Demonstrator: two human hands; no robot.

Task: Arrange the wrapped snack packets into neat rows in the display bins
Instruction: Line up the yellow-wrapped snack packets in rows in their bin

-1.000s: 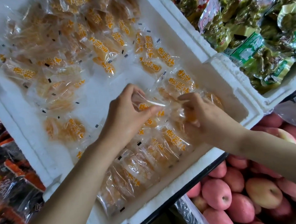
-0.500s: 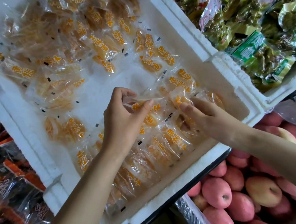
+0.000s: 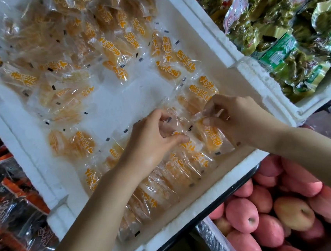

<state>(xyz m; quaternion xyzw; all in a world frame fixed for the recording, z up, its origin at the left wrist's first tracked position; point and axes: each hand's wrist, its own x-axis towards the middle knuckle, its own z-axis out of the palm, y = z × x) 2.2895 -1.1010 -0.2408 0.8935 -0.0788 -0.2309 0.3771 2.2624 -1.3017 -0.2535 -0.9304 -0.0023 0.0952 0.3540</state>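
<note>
Now left hand [image 3: 152, 145], right hand [image 3: 241, 119] pinch orange-lettered packets [image 3: 211, 139].

pink apples [image 3: 242, 215] lie lower right, green packs [image 3: 279, 52] upper right, orange-black packets [image 3: 14, 192] left.

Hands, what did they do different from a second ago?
The right hand, flat-fingered half a second ago, has curled and now pinches the clear end of a packet at the end of the row. The left hand still pinches the neighbouring packet. The loose packets and foam bin stayed put.
</note>
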